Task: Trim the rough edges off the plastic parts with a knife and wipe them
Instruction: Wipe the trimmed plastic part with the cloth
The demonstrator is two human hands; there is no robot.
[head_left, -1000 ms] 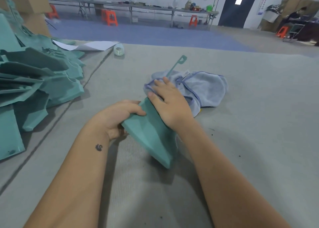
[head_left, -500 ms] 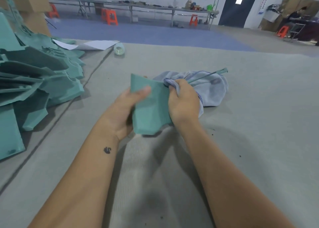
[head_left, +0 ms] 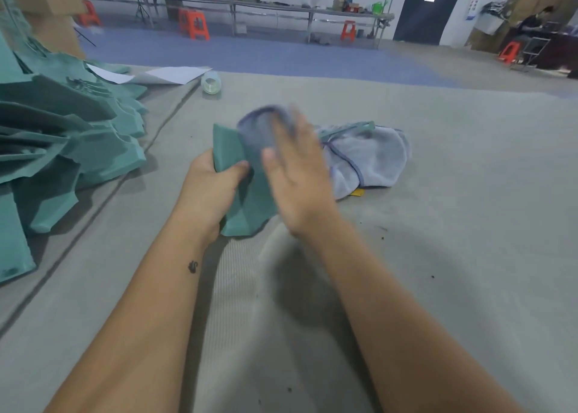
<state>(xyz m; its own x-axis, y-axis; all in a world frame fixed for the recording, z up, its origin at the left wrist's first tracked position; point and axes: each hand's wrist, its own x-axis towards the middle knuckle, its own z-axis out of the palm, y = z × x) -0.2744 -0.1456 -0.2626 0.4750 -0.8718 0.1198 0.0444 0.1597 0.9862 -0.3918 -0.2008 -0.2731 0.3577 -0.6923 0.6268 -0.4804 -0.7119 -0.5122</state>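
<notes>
My left hand (head_left: 212, 181) grips a teal plastic part (head_left: 247, 206) by its left edge, thumb across its face, and holds it upright above the grey table (head_left: 453, 225). My right hand (head_left: 297, 169), blurred by motion, presses a fold of the pale blue cloth (head_left: 372, 159) against the part's upper face with straight fingers. The rest of the cloth lies bunched on the table to the right. A thin teal handle (head_left: 350, 129) sticks out across the cloth; I cannot tell whether it is the knife.
A heap of teal plastic parts (head_left: 62, 137) fills the table's left side. A small clear bottle (head_left: 211, 83) and white paper sheets (head_left: 175, 73) lie at the far edge. A yellow scrap (head_left: 358, 192) peeks from under the cloth. Benches and orange stools stand behind.
The part went from lying flat under my right palm to being held upright. My right hand picked up a fold of cloth and moved it up over the part's top.
</notes>
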